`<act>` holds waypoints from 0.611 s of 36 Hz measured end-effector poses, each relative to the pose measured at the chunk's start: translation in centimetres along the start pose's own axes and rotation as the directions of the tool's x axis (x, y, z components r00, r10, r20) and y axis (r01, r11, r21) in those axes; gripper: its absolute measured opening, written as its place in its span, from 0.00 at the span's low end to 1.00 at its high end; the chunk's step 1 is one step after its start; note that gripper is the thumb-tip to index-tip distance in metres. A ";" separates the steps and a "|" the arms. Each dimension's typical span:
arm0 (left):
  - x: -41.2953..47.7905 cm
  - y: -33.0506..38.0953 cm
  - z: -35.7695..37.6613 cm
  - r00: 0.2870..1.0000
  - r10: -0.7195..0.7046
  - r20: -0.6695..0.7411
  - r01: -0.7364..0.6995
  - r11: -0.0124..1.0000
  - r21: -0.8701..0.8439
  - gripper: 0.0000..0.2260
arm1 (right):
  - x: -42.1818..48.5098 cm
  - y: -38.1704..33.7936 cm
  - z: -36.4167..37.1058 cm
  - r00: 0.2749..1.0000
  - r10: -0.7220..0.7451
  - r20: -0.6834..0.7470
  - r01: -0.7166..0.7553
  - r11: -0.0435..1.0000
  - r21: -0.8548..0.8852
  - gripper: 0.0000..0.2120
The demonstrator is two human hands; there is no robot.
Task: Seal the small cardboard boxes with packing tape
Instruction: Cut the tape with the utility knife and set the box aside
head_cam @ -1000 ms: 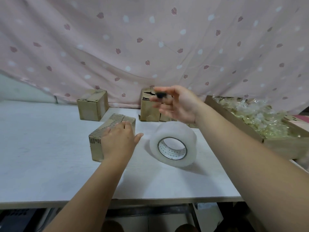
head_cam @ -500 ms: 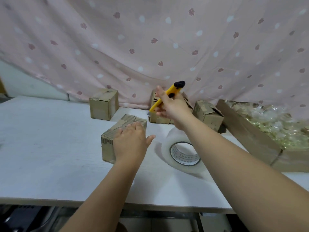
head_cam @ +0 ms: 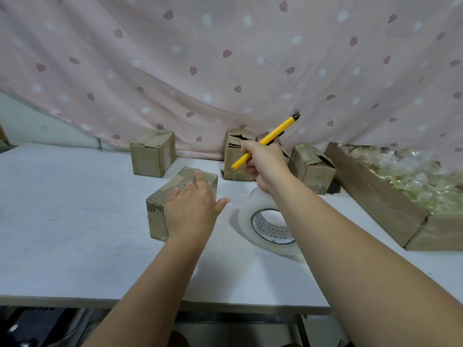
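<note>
The tabletop (head_cam: pixel 62 221) lies open to the left and near. A box (head_cam: pixel 157 221) and tape roll (head_cam: pixel 246 221) crowd the middle, more boxes (head_cam: pixel 152 156) line the far edge, a long tray (head_cam: pixel 375 196) walls the right.

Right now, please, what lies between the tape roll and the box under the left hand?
Head view: bare table, beneath the thumb of the left hand.
</note>
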State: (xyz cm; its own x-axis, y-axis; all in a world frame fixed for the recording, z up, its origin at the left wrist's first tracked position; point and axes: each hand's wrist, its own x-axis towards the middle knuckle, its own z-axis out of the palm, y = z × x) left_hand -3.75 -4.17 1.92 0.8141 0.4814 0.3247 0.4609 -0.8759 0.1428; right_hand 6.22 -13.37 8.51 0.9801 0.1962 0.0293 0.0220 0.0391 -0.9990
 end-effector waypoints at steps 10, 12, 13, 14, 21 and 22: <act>0.1 -0.1 0.0 1.000 0.003 0.002 -0.003 1.000 0.016 0.37 | -0.1 0.6 1.3 0.995 -0.059 0.083 0.075 0.975 -0.209 0.04; 0.2 -0.1 0.0 1.000 -0.005 0.010 0.005 1.000 0.009 0.38 | -0.1 0.6 1.5 0.995 -0.068 0.077 0.085 0.965 -0.249 0.02; 0.2 -0.1 0.1 1.000 -0.008 0.014 0.008 1.000 0.006 0.38 | 0.0 0.6 1.5 0.995 -0.070 0.070 0.086 0.961 -0.263 0.02; 0.2 -0.1 0.1 1.000 -0.010 0.016 0.010 1.000 0.004 0.38 | 0.1 0.7 1.4 0.995 -0.074 0.065 0.090 0.956 -0.281 0.04; 0.0 0.0 -0.1 1.000 -0.007 0.017 0.007 1.000 0.018 0.37 | 0.0 0.9 1.5 0.989 -0.112 0.098 0.140 0.926 -0.351 0.08; 0.0 0.0 -0.1 1.000 -0.005 0.020 0.005 1.000 0.018 0.37 | 0.1 0.9 1.5 0.988 -0.115 0.105 0.146 0.922 -0.360 0.08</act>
State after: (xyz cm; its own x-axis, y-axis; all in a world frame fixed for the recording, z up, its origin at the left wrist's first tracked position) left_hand -3.79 -4.13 2.02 0.8185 0.4867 0.3051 0.4714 -0.8726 0.1274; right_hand 6.03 -11.88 7.62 0.9448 0.2926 0.1475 0.2341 -0.2879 -0.9286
